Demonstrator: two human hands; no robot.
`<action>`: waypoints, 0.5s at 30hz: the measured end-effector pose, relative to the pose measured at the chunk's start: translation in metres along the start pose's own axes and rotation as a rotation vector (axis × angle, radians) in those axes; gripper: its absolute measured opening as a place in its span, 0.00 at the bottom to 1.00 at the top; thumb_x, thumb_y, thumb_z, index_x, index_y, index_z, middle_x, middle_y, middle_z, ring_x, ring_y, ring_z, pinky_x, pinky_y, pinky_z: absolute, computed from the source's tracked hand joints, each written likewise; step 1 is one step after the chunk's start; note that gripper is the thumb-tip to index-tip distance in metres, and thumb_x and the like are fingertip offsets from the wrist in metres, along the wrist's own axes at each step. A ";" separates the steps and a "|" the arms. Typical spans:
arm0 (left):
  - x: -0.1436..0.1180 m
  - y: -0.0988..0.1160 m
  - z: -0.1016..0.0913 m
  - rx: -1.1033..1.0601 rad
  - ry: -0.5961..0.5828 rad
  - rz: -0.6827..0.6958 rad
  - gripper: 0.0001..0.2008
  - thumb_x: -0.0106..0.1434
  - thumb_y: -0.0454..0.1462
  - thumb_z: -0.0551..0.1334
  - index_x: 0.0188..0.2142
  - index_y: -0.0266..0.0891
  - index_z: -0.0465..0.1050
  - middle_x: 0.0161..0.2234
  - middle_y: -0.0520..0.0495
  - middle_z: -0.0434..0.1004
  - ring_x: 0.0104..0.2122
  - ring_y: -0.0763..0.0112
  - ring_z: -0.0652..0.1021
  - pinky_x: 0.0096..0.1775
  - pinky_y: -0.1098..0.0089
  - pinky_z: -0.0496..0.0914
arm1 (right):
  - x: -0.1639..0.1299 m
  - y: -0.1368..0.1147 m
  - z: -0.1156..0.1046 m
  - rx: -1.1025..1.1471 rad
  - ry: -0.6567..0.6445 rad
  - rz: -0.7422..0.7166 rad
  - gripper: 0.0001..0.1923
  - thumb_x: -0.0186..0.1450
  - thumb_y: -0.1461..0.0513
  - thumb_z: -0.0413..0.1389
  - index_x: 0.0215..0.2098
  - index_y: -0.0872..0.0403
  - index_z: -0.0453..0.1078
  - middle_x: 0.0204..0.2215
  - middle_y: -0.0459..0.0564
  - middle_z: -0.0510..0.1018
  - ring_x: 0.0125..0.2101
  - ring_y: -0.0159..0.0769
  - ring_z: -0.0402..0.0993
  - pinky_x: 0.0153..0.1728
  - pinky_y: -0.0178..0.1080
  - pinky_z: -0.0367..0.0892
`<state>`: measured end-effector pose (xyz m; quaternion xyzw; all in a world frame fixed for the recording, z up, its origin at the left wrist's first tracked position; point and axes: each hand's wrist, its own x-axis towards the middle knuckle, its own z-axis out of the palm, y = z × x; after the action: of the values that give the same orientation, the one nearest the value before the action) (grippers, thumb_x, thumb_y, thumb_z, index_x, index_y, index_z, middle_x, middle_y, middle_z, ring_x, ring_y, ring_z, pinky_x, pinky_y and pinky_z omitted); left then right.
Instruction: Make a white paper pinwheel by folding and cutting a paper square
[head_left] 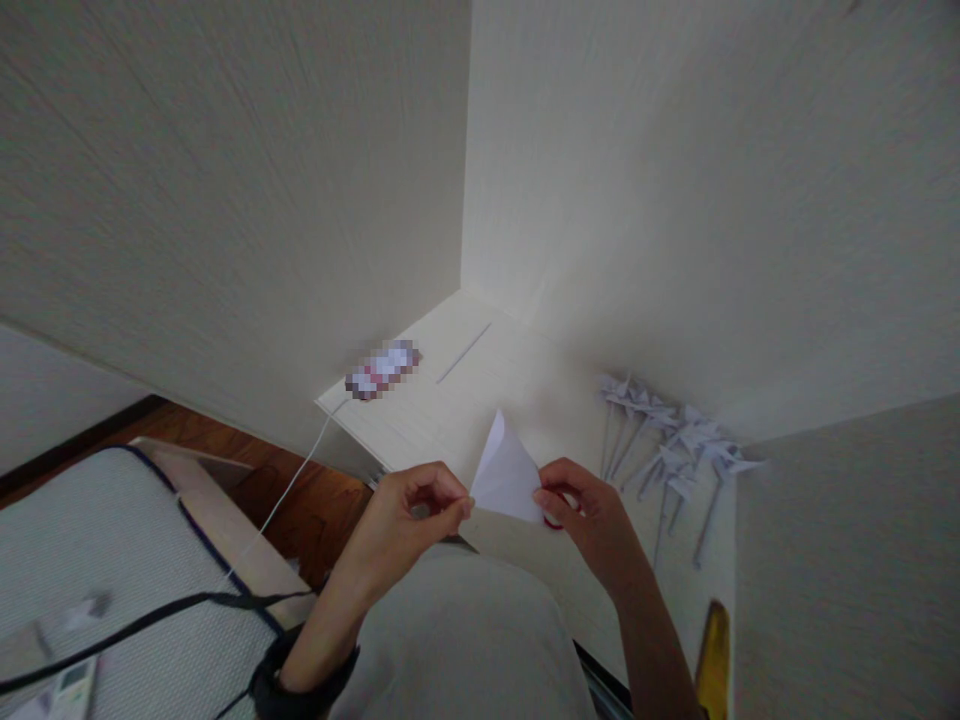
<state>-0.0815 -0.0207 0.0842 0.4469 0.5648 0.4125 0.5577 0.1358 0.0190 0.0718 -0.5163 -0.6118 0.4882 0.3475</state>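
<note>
Head view: one folded white paper [506, 472] held above the desk [450, 410], pinched at its lower corners by left hand [409, 510] and right hand [589, 510]. Judged light, thin, easily creased; best gripped at edges. Heap of folded paper pinwheels [667, 440] beside, too blurred for counting.
</note>
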 end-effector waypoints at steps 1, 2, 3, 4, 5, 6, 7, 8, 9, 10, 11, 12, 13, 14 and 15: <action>0.000 0.000 0.000 -0.002 -0.005 -0.001 0.09 0.53 0.38 0.66 0.22 0.36 0.71 0.20 0.53 0.71 0.23 0.75 0.70 0.28 0.74 0.63 | 0.000 0.001 0.001 0.004 0.004 0.018 0.03 0.56 0.62 0.60 0.25 0.52 0.72 0.23 0.44 0.73 0.25 0.33 0.67 0.28 0.35 0.61; 0.000 -0.001 0.000 -0.003 -0.008 0.000 0.09 0.53 0.38 0.66 0.21 0.36 0.71 0.20 0.53 0.71 0.23 0.75 0.70 0.28 0.74 0.63 | -0.001 0.002 0.001 0.010 0.008 0.035 0.04 0.56 0.62 0.60 0.25 0.52 0.72 0.22 0.44 0.73 0.24 0.33 0.67 0.28 0.36 0.61; 0.000 -0.001 0.000 -0.004 -0.009 0.001 0.09 0.53 0.38 0.66 0.21 0.36 0.71 0.20 0.53 0.71 0.23 0.75 0.70 0.29 0.74 0.63 | -0.001 0.003 0.002 0.016 0.013 0.051 0.04 0.56 0.61 0.60 0.25 0.53 0.73 0.22 0.44 0.73 0.24 0.33 0.67 0.28 0.36 0.61; 0.000 -0.002 0.000 -0.005 -0.009 0.000 0.09 0.53 0.38 0.66 0.21 0.36 0.71 0.20 0.53 0.70 0.23 0.75 0.70 0.28 0.74 0.63 | -0.001 0.003 0.002 0.020 0.018 0.064 0.04 0.56 0.61 0.60 0.25 0.53 0.73 0.22 0.44 0.73 0.24 0.33 0.67 0.28 0.36 0.61; -0.001 -0.003 0.000 -0.007 -0.005 0.000 0.09 0.53 0.38 0.66 0.21 0.36 0.71 0.20 0.53 0.70 0.23 0.75 0.70 0.28 0.74 0.63 | -0.001 0.004 0.003 0.021 0.023 0.072 0.04 0.56 0.61 0.60 0.24 0.53 0.73 0.21 0.44 0.73 0.24 0.34 0.67 0.28 0.36 0.61; -0.001 -0.003 0.000 -0.008 -0.001 0.000 0.09 0.53 0.38 0.66 0.21 0.36 0.71 0.20 0.53 0.70 0.23 0.75 0.70 0.28 0.74 0.63 | -0.001 0.004 0.003 0.022 0.028 0.076 0.04 0.56 0.61 0.60 0.24 0.53 0.73 0.21 0.44 0.73 0.25 0.34 0.67 0.29 0.36 0.62; -0.001 -0.003 0.000 -0.009 0.003 0.002 0.09 0.53 0.39 0.66 0.21 0.36 0.71 0.20 0.53 0.70 0.23 0.75 0.70 0.28 0.74 0.63 | -0.001 0.004 0.003 0.023 0.034 0.079 0.04 0.55 0.61 0.60 0.24 0.53 0.73 0.21 0.44 0.74 0.25 0.34 0.68 0.29 0.36 0.62; -0.001 -0.003 0.000 -0.010 0.007 0.004 0.09 0.53 0.39 0.66 0.21 0.36 0.71 0.20 0.53 0.70 0.23 0.75 0.70 0.28 0.74 0.63 | -0.001 0.004 0.003 0.025 0.039 0.081 0.04 0.55 0.61 0.60 0.24 0.53 0.73 0.21 0.44 0.74 0.25 0.34 0.68 0.29 0.36 0.62; -0.002 -0.003 0.001 -0.008 0.012 0.005 0.10 0.53 0.39 0.66 0.21 0.36 0.71 0.20 0.53 0.70 0.23 0.75 0.70 0.28 0.74 0.63 | 0.000 0.004 0.003 0.027 0.042 0.084 0.04 0.55 0.61 0.60 0.23 0.53 0.74 0.21 0.44 0.74 0.25 0.34 0.67 0.29 0.36 0.61; -0.002 -0.003 0.001 -0.006 0.015 0.004 0.10 0.52 0.39 0.66 0.21 0.36 0.71 0.20 0.53 0.70 0.23 0.75 0.70 0.28 0.74 0.63 | 0.000 0.004 0.003 0.029 0.046 0.087 0.04 0.55 0.61 0.61 0.23 0.53 0.74 0.21 0.44 0.74 0.24 0.33 0.67 0.28 0.36 0.61; -0.003 -0.002 0.001 -0.004 0.017 0.002 0.09 0.52 0.39 0.66 0.21 0.36 0.71 0.19 0.53 0.69 0.23 0.75 0.69 0.28 0.74 0.62 | 0.000 0.004 0.003 0.032 0.048 0.090 0.04 0.55 0.61 0.61 0.23 0.52 0.74 0.21 0.44 0.74 0.24 0.33 0.66 0.28 0.35 0.60; -0.003 -0.002 0.001 -0.004 0.020 0.000 0.09 0.52 0.39 0.66 0.21 0.36 0.71 0.19 0.54 0.69 0.22 0.75 0.69 0.28 0.74 0.62 | 0.000 0.003 0.002 0.036 0.051 0.092 0.04 0.54 0.61 0.61 0.22 0.52 0.74 0.20 0.44 0.74 0.24 0.33 0.66 0.27 0.35 0.60; -0.004 -0.001 0.001 -0.005 0.024 -0.004 0.09 0.52 0.39 0.66 0.21 0.36 0.71 0.19 0.54 0.69 0.22 0.76 0.69 0.28 0.74 0.62 | 0.001 0.003 0.002 0.042 0.053 0.094 0.04 0.55 0.61 0.61 0.22 0.52 0.73 0.20 0.43 0.74 0.24 0.33 0.66 0.27 0.35 0.60; -0.004 -0.001 0.001 -0.008 0.028 -0.007 0.09 0.52 0.39 0.66 0.21 0.36 0.71 0.19 0.54 0.69 0.22 0.76 0.69 0.27 0.74 0.62 | 0.001 0.003 0.002 0.048 0.054 0.096 0.05 0.55 0.61 0.61 0.22 0.52 0.73 0.20 0.43 0.73 0.24 0.32 0.65 0.26 0.35 0.59; -0.004 0.000 0.002 -0.013 0.032 -0.011 0.09 0.52 0.39 0.66 0.20 0.36 0.70 0.19 0.54 0.69 0.22 0.76 0.69 0.27 0.74 0.62 | 0.002 0.003 0.002 0.055 0.054 0.098 0.05 0.54 0.61 0.61 0.22 0.52 0.73 0.20 0.43 0.73 0.23 0.32 0.65 0.25 0.35 0.59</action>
<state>-0.0800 -0.0247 0.0848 0.4334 0.5735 0.4203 0.5537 0.1340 0.0201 0.0682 -0.5489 -0.5624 0.5072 0.3538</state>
